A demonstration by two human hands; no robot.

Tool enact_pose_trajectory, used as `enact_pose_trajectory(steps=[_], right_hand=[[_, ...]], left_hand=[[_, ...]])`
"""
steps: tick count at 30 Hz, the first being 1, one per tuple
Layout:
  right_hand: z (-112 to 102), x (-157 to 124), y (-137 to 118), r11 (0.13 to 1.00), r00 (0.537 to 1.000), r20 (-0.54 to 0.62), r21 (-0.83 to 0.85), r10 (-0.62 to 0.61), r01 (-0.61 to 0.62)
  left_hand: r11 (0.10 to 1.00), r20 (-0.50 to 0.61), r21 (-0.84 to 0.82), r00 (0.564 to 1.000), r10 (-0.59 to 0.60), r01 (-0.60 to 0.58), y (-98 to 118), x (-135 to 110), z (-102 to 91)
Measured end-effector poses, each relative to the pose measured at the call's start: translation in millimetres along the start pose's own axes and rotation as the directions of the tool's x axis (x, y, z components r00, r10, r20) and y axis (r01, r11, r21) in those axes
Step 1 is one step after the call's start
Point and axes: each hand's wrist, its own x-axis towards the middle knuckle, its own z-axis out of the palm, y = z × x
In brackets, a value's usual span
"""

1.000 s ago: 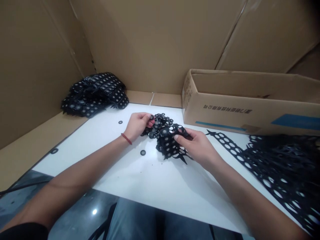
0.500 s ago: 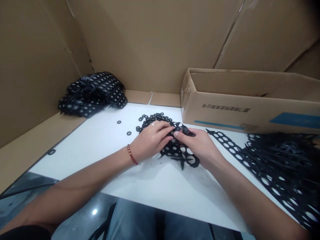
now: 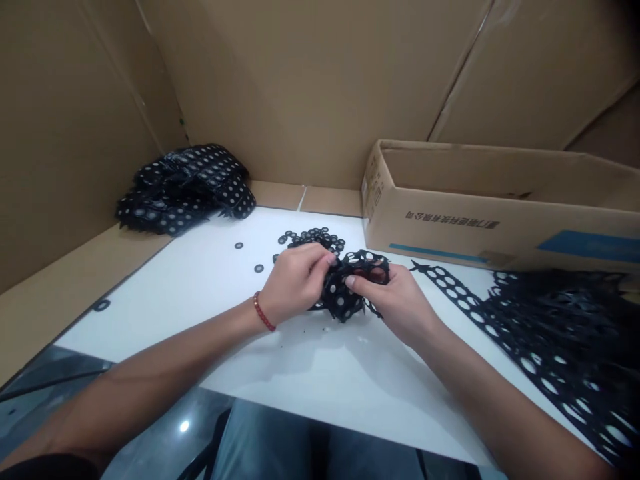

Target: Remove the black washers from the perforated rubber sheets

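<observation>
Between my hands is a crumpled black perforated sheet [image 3: 345, 300], some of its round holes punched through, others still showing small pale dots. My left hand [image 3: 300, 273], with a red bead bracelet at the wrist, is closed on the sheet's left side. My right hand [image 3: 395, 293] pinches the right side between thumb and fingers, and a strip with large open holes loops over its fingers. Just behind my left hand lies a heap of small black rings [image 3: 315, 237], partly hidden by that hand.
A bundle of black dotted sheets [image 3: 190, 187] lies at the back left. On the right is a pile of black sheets with large holes [image 3: 560, 333]. An open cardboard box [image 3: 450, 230] stands behind it. Single rings [image 3: 259, 269] lie scattered on the white table [image 3: 200, 293].
The sheet has been bunched and turned between my hands. My left fingers have curled in more tightly, and the holed strip on the right has risen over my right fingers.
</observation>
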Motion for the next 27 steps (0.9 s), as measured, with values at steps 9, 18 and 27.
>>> enact_pose_trajectory(steps=[9, 18, 27], right_hand=[[0.4, 5.6, -4.8, 0.989, 0.977, -0.168, -0.053, 0.131, -0.141], [-1.6, 7.5, -4.7, 0.983, 0.983, -0.126, -0.108, 0.131, -0.145], [-0.8, 3.9, 0.8, 0.993, 0.994, 0.033, 0.05, 0.109, -0.11]], left_hand=[[0.841, -0.177, -0.356, 0.854, -0.489, 0.407, -45.7, 26.7, -14.7], [0.953, 0.027, 0.299, 0.997, -0.068, 0.057, -48.1, 16.9, -11.2], [0.97, 0.171, 0.007, 0.956, 0.239, -0.243, -12.3, 4.4, -5.8]])
